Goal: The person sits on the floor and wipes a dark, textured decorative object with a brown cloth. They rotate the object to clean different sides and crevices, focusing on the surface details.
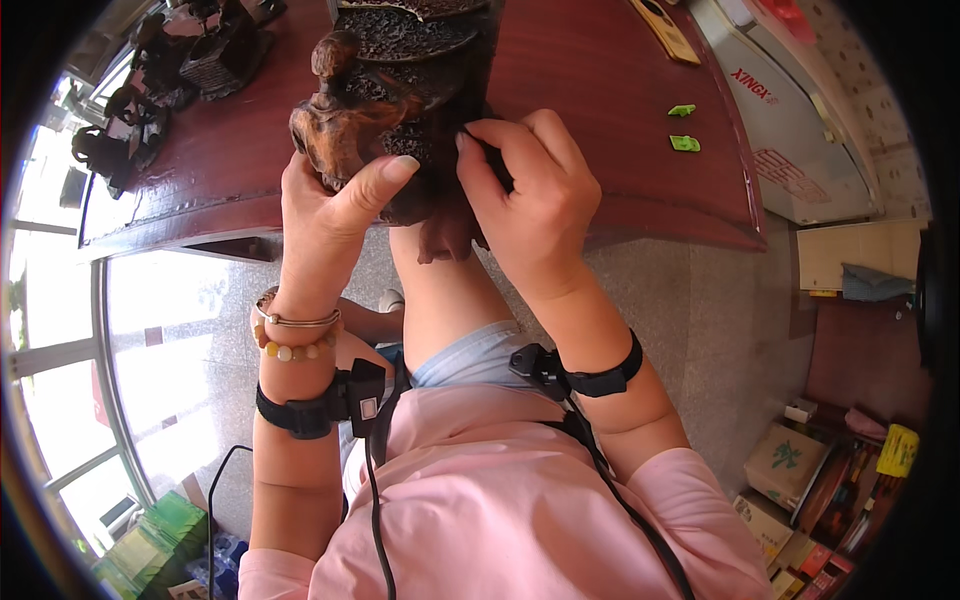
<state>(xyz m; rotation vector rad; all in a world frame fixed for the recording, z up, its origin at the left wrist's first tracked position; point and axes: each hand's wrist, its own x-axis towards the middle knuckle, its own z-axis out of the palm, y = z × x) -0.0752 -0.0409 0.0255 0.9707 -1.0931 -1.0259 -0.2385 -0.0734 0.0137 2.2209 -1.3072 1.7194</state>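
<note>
A dark brown carved ornament (pixel 352 127), rough and pitted with a glossy lighter lump at its left, stands upright at the near edge of the table. My left hand (pixel 330 195) grips its lower left part, the thumb laid across the front. To the right, my right hand (pixel 536 195) is curled, its thumb and forefinger brought together at the ornament's dark side. Whether anything small is pinched there is too dark to tell. Below the ornament hangs a reddish-brown soft-looking piece (pixel 446 236), over my leg.
On the red-brown table (pixel 592 90), several dark carved figures (pixel 217 60) stand at the far left. Two bright green plastic pieces (pixel 684 142) and a flat wooden piece (pixel 666 30) lie at right. Beyond is a white appliance (pixel 795 112); a carton (pixel 784 461) sits lower right.
</note>
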